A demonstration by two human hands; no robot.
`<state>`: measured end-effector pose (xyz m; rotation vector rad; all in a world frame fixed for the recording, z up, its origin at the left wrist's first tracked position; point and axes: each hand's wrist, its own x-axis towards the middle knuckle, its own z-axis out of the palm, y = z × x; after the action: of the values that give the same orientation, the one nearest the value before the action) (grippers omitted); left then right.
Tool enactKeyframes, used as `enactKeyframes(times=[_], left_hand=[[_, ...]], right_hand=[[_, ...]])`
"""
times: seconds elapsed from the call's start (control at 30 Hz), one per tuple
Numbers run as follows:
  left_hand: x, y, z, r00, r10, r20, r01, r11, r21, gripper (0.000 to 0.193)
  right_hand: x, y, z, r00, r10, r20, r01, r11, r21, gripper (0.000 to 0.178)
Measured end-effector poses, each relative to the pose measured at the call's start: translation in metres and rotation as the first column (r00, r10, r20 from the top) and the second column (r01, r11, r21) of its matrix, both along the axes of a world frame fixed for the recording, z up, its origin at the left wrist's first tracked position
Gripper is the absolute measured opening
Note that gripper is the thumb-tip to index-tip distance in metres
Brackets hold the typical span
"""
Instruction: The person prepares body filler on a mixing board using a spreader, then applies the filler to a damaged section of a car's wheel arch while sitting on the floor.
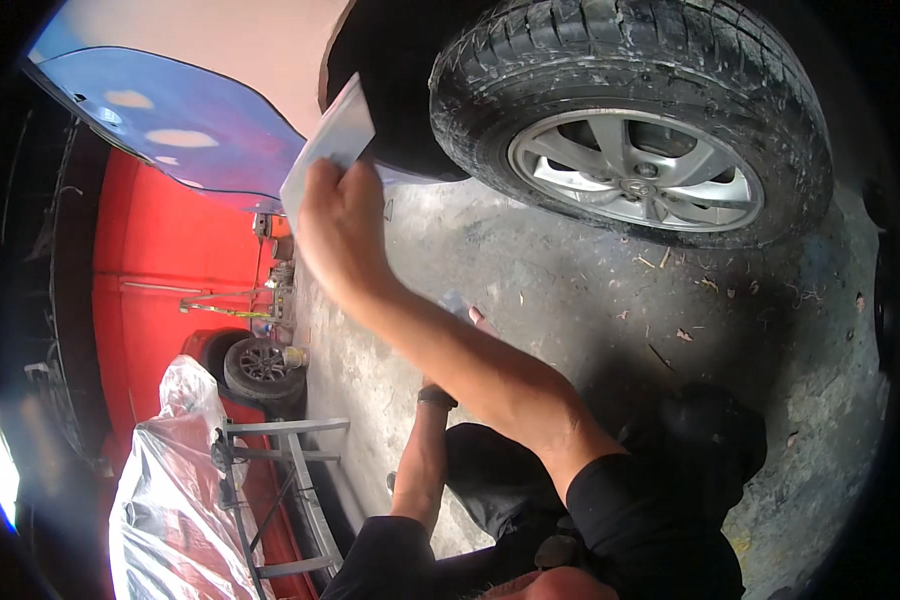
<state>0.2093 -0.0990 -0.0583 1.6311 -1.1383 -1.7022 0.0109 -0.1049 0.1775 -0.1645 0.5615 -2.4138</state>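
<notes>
My right hand (348,225) is raised, its fingers closed on a pale, flat, stiff-looking sheet (320,150). That sheet is in front of the car's body panel (260,60), beside the dark wheel arch; whether it touches the panel I cannot tell. The panel is bare beige near the arch, and farther left the door (170,110) is blue-purple with pale patches. Lower down, my left hand (481,321) is mostly hidden behind my right forearm, with one fingertip showing. A small translucent thing is next to that fingertip, too blurred to name. A dark band circles my left wrist.
A dusty tyre (490,150) on a silver rim (635,185) stands at upper right. At left are a grey metal stand (305,480), plastic sheeting (170,500), another wheel (263,368) and a red wall (160,250). Dry debris lies on the concrete floor (570,280).
</notes>
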Motion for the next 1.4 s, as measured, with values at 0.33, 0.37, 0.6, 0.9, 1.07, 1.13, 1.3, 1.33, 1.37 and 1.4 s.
enactKeyframes(times=[0.33, 0.37, 0.6, 0.9, 1.07, 1.13, 1.3, 1.33, 1.37, 1.4], left_hand=[[0.027, -0.01, -0.02, 0.955, 0.004, -0.296, 0.022, 0.996, 0.085, 0.044], [0.021, -0.008, -0.016, 0.961, 0.014, -0.275, 0.009, 0.997, 0.083, 0.044], [-0.027, 0.002, 0.003, 0.984, -0.13, 0.123, 0.141, 0.986, -0.089, 0.042], [0.065, -0.037, -0.06, 0.943, -0.156, -0.294, 0.117, 0.982, -0.147, 0.051], [0.043, -0.022, -0.04, 0.956, -0.189, -0.224, 0.157, 0.976, -0.154, 0.049], [0.031, -0.016, -0.028, 0.96, -0.23, -0.162, 0.206, 0.966, -0.154, 0.048], [0.015, -0.014, -0.001, 0.958, -0.278, -0.069, 0.266, 0.954, -0.14, 0.046], [0.015, -0.014, 0.003, 0.962, -0.261, -0.083, 0.247, 0.958, -0.146, 0.046], [0.019, -0.015, 0.007, 0.967, -0.227, -0.118, 0.207, 0.965, -0.163, 0.046], [0.025, -0.017, 0.009, 0.966, -0.191, -0.172, 0.16, 0.971, -0.176, 0.045]], right_hand=[[-0.007, 0.025, 0.04, 0.872, -0.474, -0.122, 0.467, 0.88, -0.081, 0.024], [-0.001, 0.037, 0.037, 0.903, -0.405, -0.145, 0.394, 0.914, -0.096, 0.028], [0.011, -0.001, -0.022, 0.997, -0.069, -0.027, 0.07, 0.996, 0.05, 0.01], [-0.014, -0.035, 0.012, 0.984, -0.032, 0.177, 0.061, 0.984, -0.166, 0.01], [-0.02, 0.007, 0.033, 0.987, -0.154, 0.056, 0.162, 0.961, -0.222, 0.021], [-0.024, 0.022, 0.037, 0.955, -0.29, -0.066, 0.278, 0.949, -0.15, 0.025], [-0.005, 0.048, 0.025, 0.958, -0.246, -0.145, 0.202, 0.942, -0.267, 0.068], [0.004, 0.051, 0.014, 0.957, -0.249, -0.147, 0.203, 0.941, -0.269, 0.068], [0.012, 0.057, 0.001, 0.942, -0.223, -0.25, 0.152, 0.95, -0.272, 0.072], [0.018, 0.059, -0.015, 0.914, -0.196, -0.354, 0.103, 0.958, -0.266, 0.076]])
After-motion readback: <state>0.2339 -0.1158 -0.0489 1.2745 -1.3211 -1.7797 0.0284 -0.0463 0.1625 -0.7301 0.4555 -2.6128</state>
